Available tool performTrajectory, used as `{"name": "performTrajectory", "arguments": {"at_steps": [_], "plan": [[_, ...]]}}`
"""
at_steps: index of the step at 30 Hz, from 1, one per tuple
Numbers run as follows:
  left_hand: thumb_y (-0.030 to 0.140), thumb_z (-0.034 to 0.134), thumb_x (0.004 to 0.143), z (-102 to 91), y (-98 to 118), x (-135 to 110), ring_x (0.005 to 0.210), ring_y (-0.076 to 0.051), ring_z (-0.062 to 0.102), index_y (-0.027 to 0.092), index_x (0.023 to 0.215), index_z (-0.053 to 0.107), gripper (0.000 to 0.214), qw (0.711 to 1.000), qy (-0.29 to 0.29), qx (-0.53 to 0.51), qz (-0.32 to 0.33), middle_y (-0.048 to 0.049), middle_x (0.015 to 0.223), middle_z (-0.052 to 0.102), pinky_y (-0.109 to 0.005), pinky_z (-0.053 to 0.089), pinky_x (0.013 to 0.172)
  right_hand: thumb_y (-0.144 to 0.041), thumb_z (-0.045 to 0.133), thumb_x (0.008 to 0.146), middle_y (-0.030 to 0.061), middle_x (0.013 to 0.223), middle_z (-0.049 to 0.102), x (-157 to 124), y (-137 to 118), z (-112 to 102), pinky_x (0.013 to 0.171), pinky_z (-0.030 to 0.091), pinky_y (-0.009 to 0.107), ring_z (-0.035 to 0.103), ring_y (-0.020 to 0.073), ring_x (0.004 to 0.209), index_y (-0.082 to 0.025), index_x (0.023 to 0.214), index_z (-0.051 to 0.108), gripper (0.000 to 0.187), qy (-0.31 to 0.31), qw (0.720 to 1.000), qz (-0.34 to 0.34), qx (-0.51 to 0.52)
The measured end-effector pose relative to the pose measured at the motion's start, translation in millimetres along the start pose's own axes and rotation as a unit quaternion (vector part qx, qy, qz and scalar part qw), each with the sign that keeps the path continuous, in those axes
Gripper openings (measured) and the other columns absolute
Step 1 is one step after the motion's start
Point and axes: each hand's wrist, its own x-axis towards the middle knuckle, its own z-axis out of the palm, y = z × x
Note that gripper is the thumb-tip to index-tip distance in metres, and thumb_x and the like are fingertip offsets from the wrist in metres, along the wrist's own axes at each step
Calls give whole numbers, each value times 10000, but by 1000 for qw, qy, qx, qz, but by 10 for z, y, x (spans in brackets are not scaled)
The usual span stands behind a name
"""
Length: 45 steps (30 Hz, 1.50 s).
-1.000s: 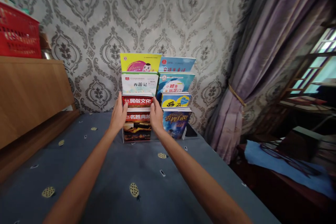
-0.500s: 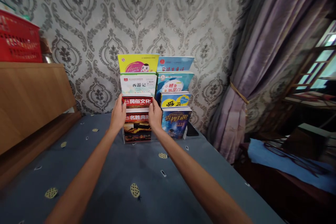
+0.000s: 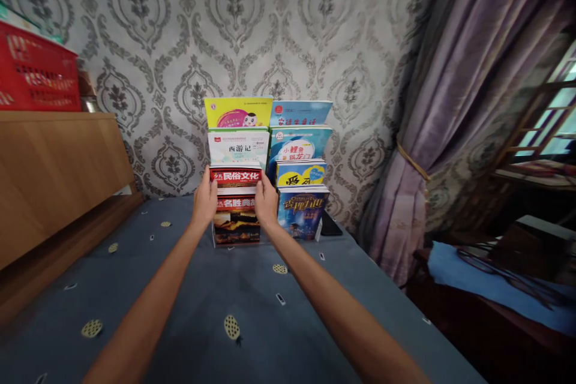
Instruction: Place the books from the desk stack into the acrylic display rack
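Observation:
Books stand in two columns, stepped up toward the wall. My left hand (image 3: 205, 198) grips the left edge of a red book (image 3: 236, 176) in the second row from the front. At that book's right edge my right hand (image 3: 267, 199) is closed on it, thumb toward me; the fingers of both hands are partly hidden behind. Just in front stands a book with a dark cover and red top (image 3: 237, 222). Behind the red book rise a white book (image 3: 238, 147) and a yellow book (image 3: 238, 109). Beside my right hand is a blue book (image 3: 301, 216).
The right column also holds a yellow-and-blue book (image 3: 290, 174) and two light-blue books. A dark flat object (image 3: 332, 227) lies beside them on the blue patterned cloth (image 3: 189, 324). A wooden cabinet (image 3: 58, 174) with a red basket (image 3: 40, 75) stands left; a purple curtain (image 3: 432, 102) hangs right.
The view has shifted slightly, so everything sits a little lower and further right. Both hands keep the same hold on the red book.

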Motion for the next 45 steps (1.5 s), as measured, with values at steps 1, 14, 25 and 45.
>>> {"name": "performTrajectory", "arguments": {"at_steps": [1, 14, 25, 45], "plan": [[303, 418, 984, -4, 7, 2, 1409, -284, 465, 179, 1498, 430, 529, 1000, -2, 2, 1, -125, 1525, 494, -475, 340, 1200, -293, 379, 976, 116, 1400, 624, 0, 10, 6, 1088, 462, 485, 613, 275, 1256, -186, 1419, 563, 491, 2, 1000, -2, 1], [365, 426, 1004, -46, -158, 39, 1440, -264, 427, 214, 1512, 409, 530, 999, -22, -16, 26, -102, 1544, 474, -480, 292, 1225, -295, 371, 980, 102, 1406, 619, 12, 95, -1, 1113, 435, 552, 594, 286, 1279, -220, 1440, 536, 494, -6, 1000, -16, 14], [335, 404, 1006, -111, 7, 71, 1438, -279, 421, 204, 1500, 416, 511, 997, -40, 26, 69, -136, 1543, 462, -499, 298, 1222, -347, 322, 1012, 80, 1522, 508, 44, 24, -78, 1195, 350, 517, 470, 251, 1406, -239, 1510, 417, 519, -21, 996, -90, 18], [246, 372, 1013, -309, -130, -1690, 1066, -245, 612, 217, 1227, 580, 300, 905, -350, 205, 131, -88, 1164, 651, -413, 513, 919, -168, 453, 1001, 122, 1105, 685, -1553, 253, -898, 948, 526, 401, 627, 236, 1043, -178, 1083, 661, 224, -404, 882, -185, -155]]}}
